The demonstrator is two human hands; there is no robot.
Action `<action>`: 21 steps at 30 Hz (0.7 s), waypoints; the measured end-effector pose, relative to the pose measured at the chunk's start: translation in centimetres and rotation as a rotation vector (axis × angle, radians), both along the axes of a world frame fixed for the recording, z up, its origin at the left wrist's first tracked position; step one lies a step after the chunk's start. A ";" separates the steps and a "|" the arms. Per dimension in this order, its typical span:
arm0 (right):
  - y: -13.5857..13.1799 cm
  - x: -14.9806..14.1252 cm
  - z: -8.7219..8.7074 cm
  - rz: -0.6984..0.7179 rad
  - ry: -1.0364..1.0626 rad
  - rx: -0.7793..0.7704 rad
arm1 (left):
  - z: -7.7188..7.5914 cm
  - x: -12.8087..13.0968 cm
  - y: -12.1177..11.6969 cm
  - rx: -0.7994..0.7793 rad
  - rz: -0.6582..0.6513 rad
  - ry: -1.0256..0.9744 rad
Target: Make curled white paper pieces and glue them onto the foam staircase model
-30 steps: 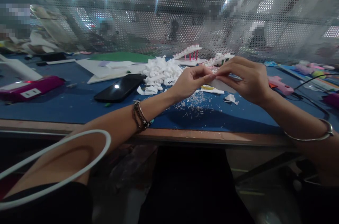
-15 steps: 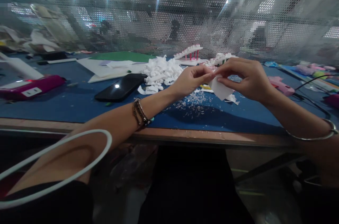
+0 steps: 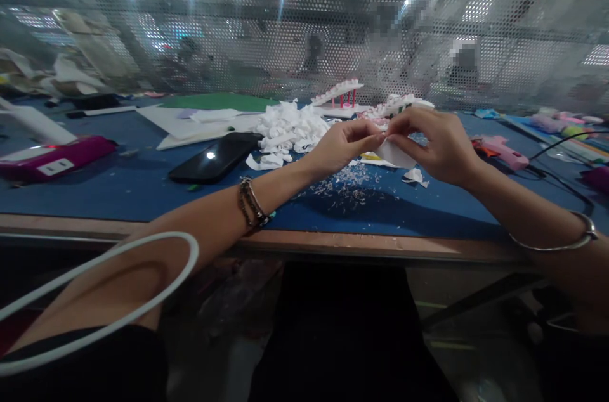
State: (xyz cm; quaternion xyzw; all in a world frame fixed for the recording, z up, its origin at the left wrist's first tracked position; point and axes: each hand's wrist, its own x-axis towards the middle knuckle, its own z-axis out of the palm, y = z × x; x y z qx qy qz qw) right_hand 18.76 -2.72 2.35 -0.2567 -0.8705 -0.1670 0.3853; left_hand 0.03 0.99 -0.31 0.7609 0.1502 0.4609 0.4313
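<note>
A small white piece of paper (image 3: 396,155) hangs between my fingertips, above the blue table (image 3: 118,196). My left hand (image 3: 343,145) pinches its upper left corner with thumb and forefinger. From the other side, my right hand (image 3: 431,142) grips the same piece, its fingertips almost touching those of the left. Fine white shreds (image 3: 349,186) lie scattered below the hands. Behind my left hand rises a heap of torn white paper (image 3: 292,126). A loose white scrap (image 3: 415,177) rests under my right hand.
A black phone (image 3: 214,158) lies left of the heap. Farther left is a magenta power strip (image 3: 57,158). A pink glue gun (image 3: 507,151) with a black cable sits at the right. Behind stands a small white model with red posts (image 3: 345,97), before a perforated metal screen (image 3: 285,40).
My right hand has shifted slightly left and turned, and the paper piece now shows less below the fingers. My left hand stays nearly in place.
</note>
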 end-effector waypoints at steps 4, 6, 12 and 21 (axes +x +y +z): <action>0.6 0.0 -0.5 0.018 0.087 -0.069 | -0.1 0.2 0.0 0.063 0.036 -0.024; 0.8 0.0 -0.6 0.033 0.139 -0.094 | -0.1 0.2 -0.1 0.099 0.078 -0.038; 0.6 -0.5 -0.9 0.032 0.208 -0.092 | -0.4 0.2 -0.4 0.169 0.150 -0.036; 0.8 -0.6 -0.6 0.189 0.386 -0.396 | -0.2 0.3 -0.3 0.115 0.095 -0.084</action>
